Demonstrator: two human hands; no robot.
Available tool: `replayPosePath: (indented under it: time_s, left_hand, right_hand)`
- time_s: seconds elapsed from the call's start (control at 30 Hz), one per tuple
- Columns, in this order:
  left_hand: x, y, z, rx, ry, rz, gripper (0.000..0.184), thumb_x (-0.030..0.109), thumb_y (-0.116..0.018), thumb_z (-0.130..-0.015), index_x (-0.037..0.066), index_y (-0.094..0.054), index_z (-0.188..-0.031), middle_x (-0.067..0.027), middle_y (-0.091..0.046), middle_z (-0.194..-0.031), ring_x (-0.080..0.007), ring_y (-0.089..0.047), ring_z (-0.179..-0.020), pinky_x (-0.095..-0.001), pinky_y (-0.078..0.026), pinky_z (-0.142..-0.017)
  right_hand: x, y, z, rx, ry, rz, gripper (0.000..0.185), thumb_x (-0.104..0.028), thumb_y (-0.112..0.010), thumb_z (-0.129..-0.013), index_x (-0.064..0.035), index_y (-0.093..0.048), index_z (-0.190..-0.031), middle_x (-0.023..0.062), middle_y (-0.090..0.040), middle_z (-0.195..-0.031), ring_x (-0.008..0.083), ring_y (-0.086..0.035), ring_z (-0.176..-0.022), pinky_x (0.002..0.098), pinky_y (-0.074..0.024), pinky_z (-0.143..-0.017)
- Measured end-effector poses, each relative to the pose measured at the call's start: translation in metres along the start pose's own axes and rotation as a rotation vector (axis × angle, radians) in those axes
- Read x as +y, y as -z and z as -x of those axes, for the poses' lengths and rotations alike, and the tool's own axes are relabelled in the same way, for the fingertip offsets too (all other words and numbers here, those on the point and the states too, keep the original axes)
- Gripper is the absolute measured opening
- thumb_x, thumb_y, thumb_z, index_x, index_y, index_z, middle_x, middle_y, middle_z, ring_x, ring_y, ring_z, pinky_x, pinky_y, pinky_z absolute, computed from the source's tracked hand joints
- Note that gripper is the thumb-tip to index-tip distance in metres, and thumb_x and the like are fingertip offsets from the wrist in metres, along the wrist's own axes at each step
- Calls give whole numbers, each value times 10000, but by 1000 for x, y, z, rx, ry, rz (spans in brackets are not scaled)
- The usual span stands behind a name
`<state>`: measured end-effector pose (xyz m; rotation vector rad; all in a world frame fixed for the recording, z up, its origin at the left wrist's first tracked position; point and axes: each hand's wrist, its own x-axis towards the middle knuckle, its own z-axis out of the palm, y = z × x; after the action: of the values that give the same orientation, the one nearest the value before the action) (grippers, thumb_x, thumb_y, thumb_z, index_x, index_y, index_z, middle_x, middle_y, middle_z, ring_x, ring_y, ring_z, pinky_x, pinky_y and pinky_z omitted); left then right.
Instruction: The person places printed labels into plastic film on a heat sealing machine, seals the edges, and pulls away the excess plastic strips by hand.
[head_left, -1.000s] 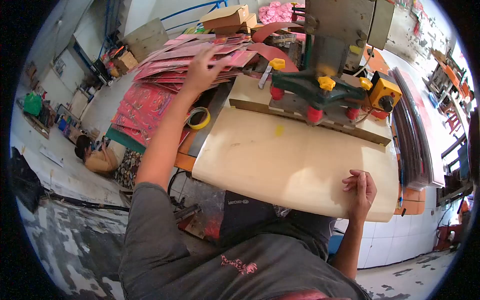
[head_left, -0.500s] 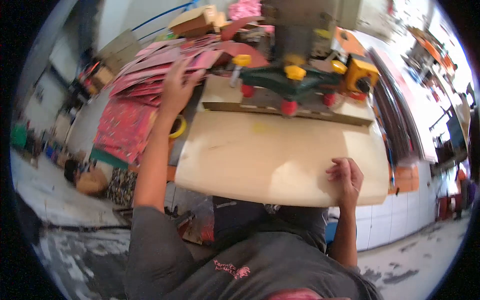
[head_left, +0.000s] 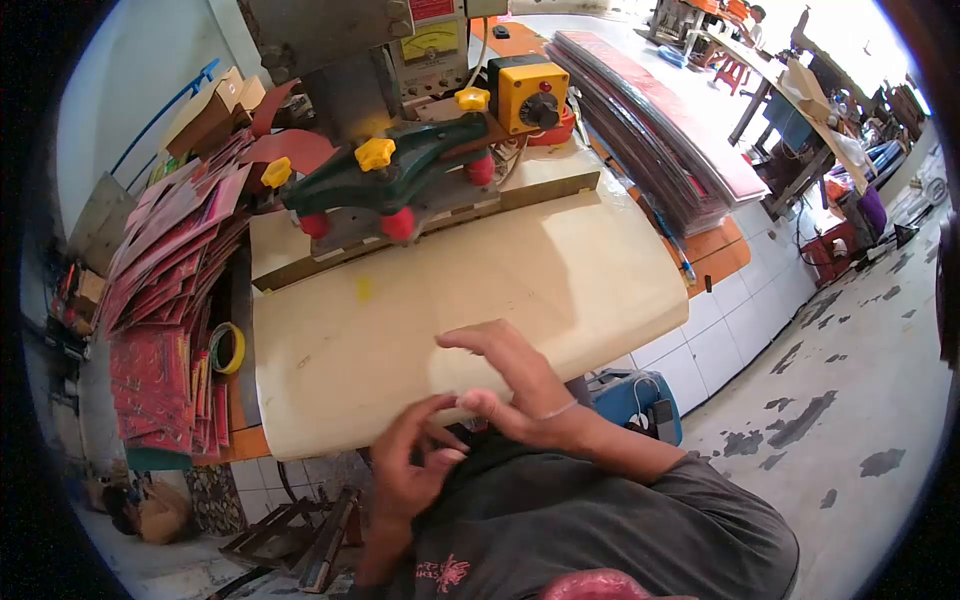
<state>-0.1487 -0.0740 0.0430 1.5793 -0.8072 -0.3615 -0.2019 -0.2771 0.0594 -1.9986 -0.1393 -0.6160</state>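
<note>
Both hands are over the front edge of a wide cream-coloured board (head_left: pixel 340 350) under a press. My left hand (head_left: pixel 412 455) is loosely bent with thumb and fingers apart, and nothing shows in it. Its fingertips come close to the thumb of my right hand (head_left: pixel 515 385); whether they touch I cannot tell. The right hand's fingers reach out above the board, thumb apart, holding nothing visible. Behind them stands the press head (head_left: pixel 400 175), dark green with yellow knobs and red feet, above a metal bar (head_left: pixel 430 225) along the board's back.
Pink and red printed sheets (head_left: pixel 150 370) lie piled at the left, beside a roll of yellow tape (head_left: pixel 228 348). A yellow control box (head_left: pixel 528 95) sits behind the board. Flat stacked panels (head_left: pixel 650 130) lie on the right. A blue container (head_left: pixel 630 400) stands below.
My left hand has come from the pink sheets to the board's front edge. My right hand has moved left towards it. The view has swung to the right.
</note>
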Motion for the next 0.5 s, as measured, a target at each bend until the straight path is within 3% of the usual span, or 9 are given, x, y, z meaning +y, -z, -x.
replayPosePath:
  time_s: [0.03,0.1,0.23,0.3,0.37,0.43,0.5]
  left_hand:
    - [-8,-10,8,3,-1,0,355,214,-654,-967,-46,-595,-1201,-128,-690,-1023,-170,-707,-813,-259,-535,-619]
    - [-31,-26,23,-100,123,406,364,154,-679,-946,-44,-573,-1233,-134,-689,-1013,-166,-701,-782,-278,-539,-619]
    - [-22,-24,41,-204,233,502,233,93,-668,-942,-48,-628,-1123,-141,-692,-950,-171,-693,-731,-281,-529,-609]
    - [-23,-13,48,-145,324,298,171,122,-640,-965,-46,-667,-964,-131,-680,-852,-167,-656,-652,-274,-508,-572]
    - [-31,-2,55,95,172,393,268,176,-617,-980,-17,-660,-799,-96,-640,-747,-142,-581,-552,-260,-458,-516]
    - [-45,19,57,264,-108,369,285,226,-589,-992,19,-621,-799,-68,-569,-680,-126,-478,-495,-256,-389,-468]
    - [-63,58,67,391,-261,388,268,231,-580,-996,53,-553,-797,-53,-497,-655,-128,-448,-517,-253,-367,-470]
  right_hand:
    - [-7,-3,-1,-62,18,-31,537,-340,-639,-944,-9,-504,-1346,211,-569,-1266,370,-527,-1177,437,-411,-1027]
    - [-12,-10,-3,-128,41,-61,602,-373,-634,-942,-5,-463,-1387,225,-528,-1322,384,-487,-1231,445,-382,-1061]
    - [-14,-20,2,-347,-45,-153,679,-414,-579,-979,7,-369,-1469,247,-473,-1390,390,-439,-1311,443,-338,-1119]
    - [-7,-21,8,-465,-194,-421,712,-460,-538,-1004,24,-336,-1485,251,-451,-1426,358,-424,-1348,437,-325,-1134]
    - [1,-14,14,-527,-175,-416,722,-470,-536,-1005,35,-337,-1482,250,-458,-1425,347,-453,-1330,432,-352,-1118]
    - [6,-3,19,-592,-154,-416,733,-480,-534,-1007,46,-338,-1479,250,-465,-1424,336,-482,-1313,427,-378,-1102]
    - [9,15,20,-885,-188,-508,776,-458,-623,-962,48,-355,-1486,195,-506,-1415,310,-519,-1284,405,-412,-1069]
